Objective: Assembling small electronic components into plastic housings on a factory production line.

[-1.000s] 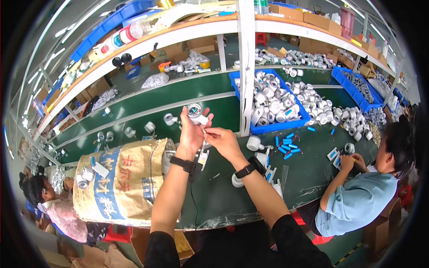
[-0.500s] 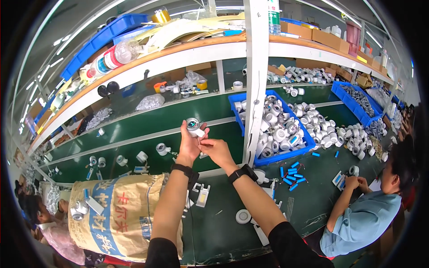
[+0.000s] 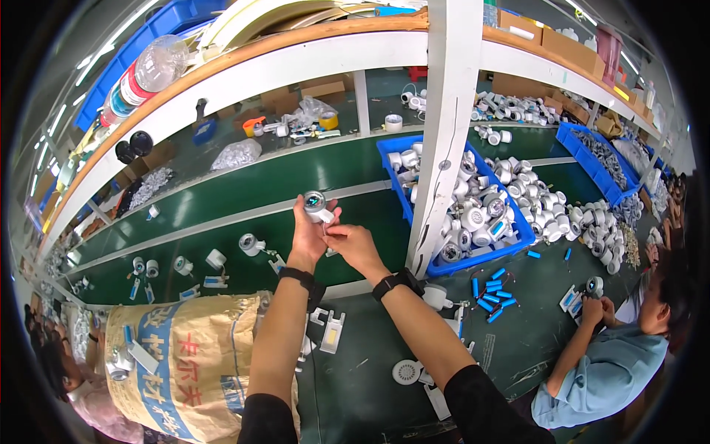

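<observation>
My left hand (image 3: 305, 238) is closed around a small white round housing (image 3: 319, 215) and holds it up above the green belt. The housing's round face is turned up, with dark parts and a bit of teal inside. Close against its lower end, my right hand (image 3: 355, 243) pinches with thumb and forefinger at what looks like a thin wire. The fingers partly hide the wire. On the table below my wrists lie white plastic pieces, one a flat frame (image 3: 333, 333) and one a round slotted cover (image 3: 406, 371).
Right of the post (image 3: 444, 148) a blue bin (image 3: 473, 264) is heaped with white housings. Blue cylindrical cells (image 3: 489, 298) lie near it. A woven sack (image 3: 222, 348) stands at left. At right, a co-worker (image 3: 599, 377) handles similar parts. A shelf (image 3: 296, 63) spans above.
The view has tipped downward slightly, so the shelf sits higher in the picture. Both hands keep nearly the same hold on the housing and at its lower end.
</observation>
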`<action>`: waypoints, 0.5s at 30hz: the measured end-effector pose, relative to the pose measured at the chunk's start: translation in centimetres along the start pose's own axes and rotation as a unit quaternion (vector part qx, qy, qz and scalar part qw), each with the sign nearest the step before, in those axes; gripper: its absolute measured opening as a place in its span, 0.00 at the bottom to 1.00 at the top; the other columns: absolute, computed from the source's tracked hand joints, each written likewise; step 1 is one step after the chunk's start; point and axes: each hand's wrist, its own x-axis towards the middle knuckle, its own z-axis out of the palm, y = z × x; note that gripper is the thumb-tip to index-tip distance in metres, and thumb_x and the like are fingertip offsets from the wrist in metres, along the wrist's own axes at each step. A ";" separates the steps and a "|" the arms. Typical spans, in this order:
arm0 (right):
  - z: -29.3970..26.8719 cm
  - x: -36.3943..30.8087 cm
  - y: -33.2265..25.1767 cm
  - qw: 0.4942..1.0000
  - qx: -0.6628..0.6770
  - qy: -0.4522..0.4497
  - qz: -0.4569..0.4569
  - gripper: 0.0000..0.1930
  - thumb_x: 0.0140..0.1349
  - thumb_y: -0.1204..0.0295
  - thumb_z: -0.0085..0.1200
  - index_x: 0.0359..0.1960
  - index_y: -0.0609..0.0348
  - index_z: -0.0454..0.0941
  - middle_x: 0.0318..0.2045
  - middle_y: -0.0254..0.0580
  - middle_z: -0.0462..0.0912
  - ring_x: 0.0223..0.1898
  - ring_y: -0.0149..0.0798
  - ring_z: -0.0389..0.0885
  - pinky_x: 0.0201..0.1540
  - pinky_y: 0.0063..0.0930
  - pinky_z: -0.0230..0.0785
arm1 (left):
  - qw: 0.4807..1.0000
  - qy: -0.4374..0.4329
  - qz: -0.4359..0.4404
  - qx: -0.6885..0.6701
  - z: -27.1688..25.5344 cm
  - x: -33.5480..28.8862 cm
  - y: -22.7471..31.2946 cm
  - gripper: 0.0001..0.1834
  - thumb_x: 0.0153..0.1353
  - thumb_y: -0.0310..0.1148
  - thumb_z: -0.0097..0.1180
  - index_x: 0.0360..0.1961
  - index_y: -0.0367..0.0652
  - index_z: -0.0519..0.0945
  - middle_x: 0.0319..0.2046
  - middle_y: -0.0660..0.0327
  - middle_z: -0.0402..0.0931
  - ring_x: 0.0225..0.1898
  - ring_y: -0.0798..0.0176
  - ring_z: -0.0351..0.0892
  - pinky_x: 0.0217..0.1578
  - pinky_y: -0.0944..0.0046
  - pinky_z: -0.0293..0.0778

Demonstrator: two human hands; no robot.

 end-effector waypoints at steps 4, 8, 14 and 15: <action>-0.1 0.1 0.2 1.000 0.010 0.000 0.007 0.14 0.58 0.66 0.67 0.43 0.59 0.87 0.34 0.48 0.89 0.37 0.39 0.90 0.41 0.28 0.78 | 1.000 -0.008 0.002 0.012 0.0 0.1 -0.2 0.37 0.68 0.69 0.42 0.56 0.43 0.70 0.51 0.51 0.81 0.43 0.55 0.84 0.45 0.58 0.78; -0.2 0.2 0.4 1.000 0.010 -0.006 0.016 0.14 0.58 0.67 0.67 0.43 0.60 0.87 0.35 0.48 0.89 0.38 0.39 0.90 0.42 0.27 0.79 | 1.000 -0.003 0.000 0.015 0.2 0.2 -0.2 0.37 0.68 0.69 0.41 0.55 0.44 0.71 0.50 0.51 0.81 0.43 0.56 0.84 0.44 0.58 0.78; 0.1 0.5 0.5 1.000 -0.004 -0.008 0.015 0.14 0.58 0.67 0.67 0.44 0.60 0.87 0.36 0.49 0.89 0.38 0.39 0.90 0.42 0.28 0.79 | 1.000 -0.006 -0.003 0.016 -0.4 0.6 0.1 0.37 0.67 0.70 0.41 0.54 0.44 0.71 0.50 0.51 0.81 0.42 0.56 0.84 0.43 0.58 0.78; 0.1 0.7 0.6 1.000 0.005 -0.005 0.013 0.14 0.59 0.67 0.67 0.44 0.60 0.87 0.36 0.49 0.89 0.38 0.39 0.90 0.42 0.28 0.79 | 1.000 -0.012 -0.006 0.015 -0.3 0.7 0.2 0.38 0.67 0.70 0.41 0.55 0.44 0.71 0.50 0.51 0.81 0.42 0.56 0.84 0.43 0.58 0.78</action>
